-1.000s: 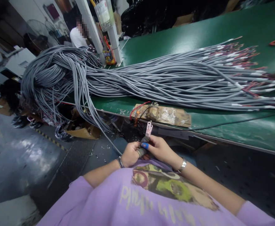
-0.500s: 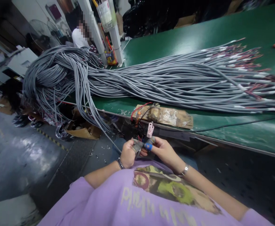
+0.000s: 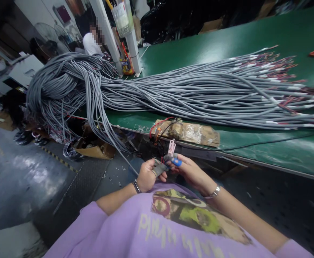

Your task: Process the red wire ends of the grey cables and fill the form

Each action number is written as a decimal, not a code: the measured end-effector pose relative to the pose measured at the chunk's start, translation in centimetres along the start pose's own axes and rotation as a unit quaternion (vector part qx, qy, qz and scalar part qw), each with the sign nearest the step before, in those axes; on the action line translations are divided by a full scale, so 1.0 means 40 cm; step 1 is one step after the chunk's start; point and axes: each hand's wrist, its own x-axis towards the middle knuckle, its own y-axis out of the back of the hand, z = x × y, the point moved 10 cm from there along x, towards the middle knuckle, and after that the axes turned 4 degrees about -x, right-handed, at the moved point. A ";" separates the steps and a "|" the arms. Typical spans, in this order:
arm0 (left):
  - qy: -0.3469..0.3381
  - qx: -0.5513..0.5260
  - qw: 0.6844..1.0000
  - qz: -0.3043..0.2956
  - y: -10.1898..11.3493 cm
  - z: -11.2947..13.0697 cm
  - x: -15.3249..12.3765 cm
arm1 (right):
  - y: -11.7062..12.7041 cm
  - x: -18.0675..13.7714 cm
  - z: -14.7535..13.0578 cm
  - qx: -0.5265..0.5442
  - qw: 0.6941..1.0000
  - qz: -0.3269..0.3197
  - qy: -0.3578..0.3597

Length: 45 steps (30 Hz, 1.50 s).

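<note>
My left hand [image 3: 147, 175], fingers closed, grips the end of a grey cable [image 3: 130, 163] that runs down from the bench edge. Thin coloured wires [image 3: 162, 160] stick out from this grip toward my other hand. Closed in a pinch, my right hand [image 3: 190, 171] is on these wires, with a blue band round one finger and grey wrapping on the fingertips. The fingers partly hide the wire ends. Just beyond the right fingertips stands a pink clip-like piece [image 3: 171, 147].
A large bundle of grey cables [image 3: 157, 91] lies along the green bench [image 3: 266, 150] and hangs off its left end. A taped cardboard strip [image 3: 197, 133] sits at the front edge. Below is an open cardboard box [image 3: 97, 148]. A person [image 3: 91, 43] is at the back left.
My right hand has turned slightly and shifted a little right and up, its wrist moving right. My left hand stays nearly in place with the cable.
</note>
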 end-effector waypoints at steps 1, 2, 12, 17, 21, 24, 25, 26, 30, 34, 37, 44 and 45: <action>0.003 0.012 1.000 -0.011 -0.006 -0.001 0.000 | -0.014 -0.002 -0.006 -0.006 1.000 -0.014 0.001; 0.006 0.021 1.000 -0.018 -0.011 -0.002 -0.001 | -0.026 -0.003 -0.010 -0.011 1.000 -0.026 0.003; 0.017 0.026 0.999 -0.015 -0.014 -0.001 -0.007 | 0.093 -0.003 0.031 0.139 0.976 0.159 0.058; 0.021 -0.013 1.000 -0.017 -0.009 0.003 -0.007 | 0.100 0.013 0.022 0.155 0.980 0.120 0.021; 0.036 -0.028 0.997 -0.056 -0.029 0.015 -0.003 | 0.031 0.036 0.004 0.129 0.991 0.010 -0.030; 0.053 -0.052 0.994 -0.079 -0.046 0.023 0.003 | 0.000 0.052 -0.023 0.102 0.994 -0.027 -0.017; 0.059 -0.061 0.993 -0.082 -0.050 0.025 0.006 | 0.005 0.056 -0.034 0.083 0.996 -0.012 0.003; 0.061 -0.067 0.992 -0.083 -0.053 0.027 0.008 | 0.016 0.058 -0.047 0.058 0.998 0.016 0.030; 0.058 -0.072 0.993 -0.074 -0.061 0.032 0.016 | 0.053 0.038 -0.102 -0.038 0.979 0.135 0.147; 0.064 -0.070 0.993 -0.076 -0.072 0.027 0.017 | 0.018 0.053 -0.070 0.050 0.991 0.087 0.093; 0.069 -0.063 0.993 -0.077 -0.075 0.022 0.017 | -0.006 0.070 -0.038 0.144 0.988 0.045 0.037; 0.081 -0.053 0.992 -0.075 -0.074 0.008 0.014 | 0.001 0.080 -0.022 0.193 0.980 0.050 0.025; 0.083 -0.052 0.992 -0.075 -0.074 0.005 0.013 | 0.001 0.081 -0.019 0.199 0.978 0.051 0.021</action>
